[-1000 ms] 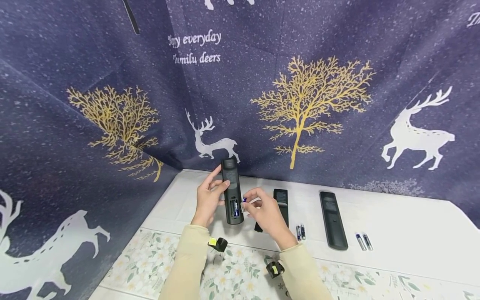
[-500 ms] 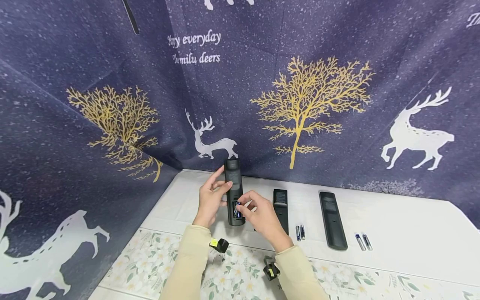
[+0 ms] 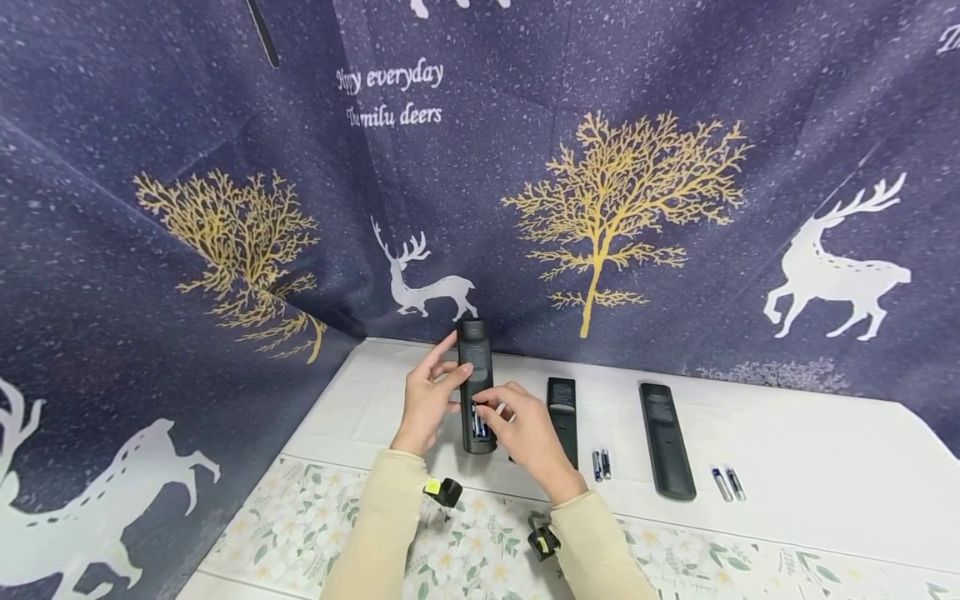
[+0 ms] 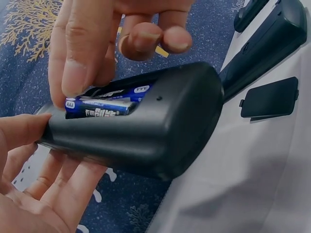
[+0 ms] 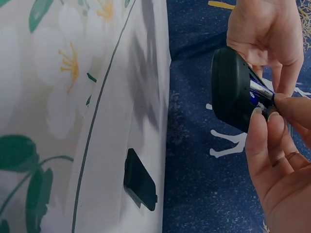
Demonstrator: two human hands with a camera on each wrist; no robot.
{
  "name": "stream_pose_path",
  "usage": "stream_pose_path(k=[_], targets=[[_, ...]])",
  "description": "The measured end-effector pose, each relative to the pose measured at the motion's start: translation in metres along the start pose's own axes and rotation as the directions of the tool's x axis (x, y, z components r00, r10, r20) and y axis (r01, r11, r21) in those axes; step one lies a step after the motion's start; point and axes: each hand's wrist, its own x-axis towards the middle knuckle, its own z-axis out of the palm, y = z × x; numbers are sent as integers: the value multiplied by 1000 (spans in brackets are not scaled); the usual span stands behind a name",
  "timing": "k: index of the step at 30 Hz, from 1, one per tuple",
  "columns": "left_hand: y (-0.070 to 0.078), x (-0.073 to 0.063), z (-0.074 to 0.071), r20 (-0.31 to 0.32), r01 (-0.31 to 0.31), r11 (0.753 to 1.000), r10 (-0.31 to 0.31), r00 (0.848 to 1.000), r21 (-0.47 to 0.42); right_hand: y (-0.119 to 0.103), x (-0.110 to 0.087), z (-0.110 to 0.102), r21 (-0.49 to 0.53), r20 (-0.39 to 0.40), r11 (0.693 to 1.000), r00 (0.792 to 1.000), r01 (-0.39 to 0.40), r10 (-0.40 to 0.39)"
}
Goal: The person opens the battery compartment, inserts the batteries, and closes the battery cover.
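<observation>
My left hand (image 3: 426, 404) grips a black remote control (image 3: 473, 335) above the table, its back turned up and its battery compartment uncovered. Inside that compartment two blue-and-silver AAA batteries lie side by side. The nearer AAA battery (image 4: 97, 107) is tilted slightly, its labelled end under the fingertips of my right hand (image 3: 531, 429). Thumb and forefinger pinch it there, seen also in the right wrist view on the battery (image 5: 262, 90). The farther battery (image 4: 141, 91) sits deeper and is partly covered. A detached black battery cover (image 4: 269, 99) lies on the table.
On the white table (image 3: 810, 433) a second remote (image 3: 561, 400) lies behind my right hand, with a pair of batteries (image 3: 602, 465) beside it. Farther right are a third remote (image 3: 666, 442) and another battery pair (image 3: 727, 483). A dark printed curtain (image 3: 465, 208) hangs behind.
My right hand has brought the second battery from beside the remote into its compartment, and its fingers have shifted to the battery's upper end. The remote and left hand have drifted slightly right.
</observation>
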Motion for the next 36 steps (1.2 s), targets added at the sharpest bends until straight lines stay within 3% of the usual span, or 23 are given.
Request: stream_pose_path(k=[4,8,14,36], targets=[[-1,1,0,0,6,1000,-6,1000,-18,1,0,0,25,-56,999,998,-33,35],[-2,2,0,1,10,999,-10,1000,-40,3,1,0,133,-87,981,985,-139,151],[-2,2,0,15,20,998,-19,1000,-53,6,2,1,226,-2,931,956,-285,293],[-1,1,3,40,32,999,-32,999,-11,3,2,0,207,20,933,955,-294,296]])
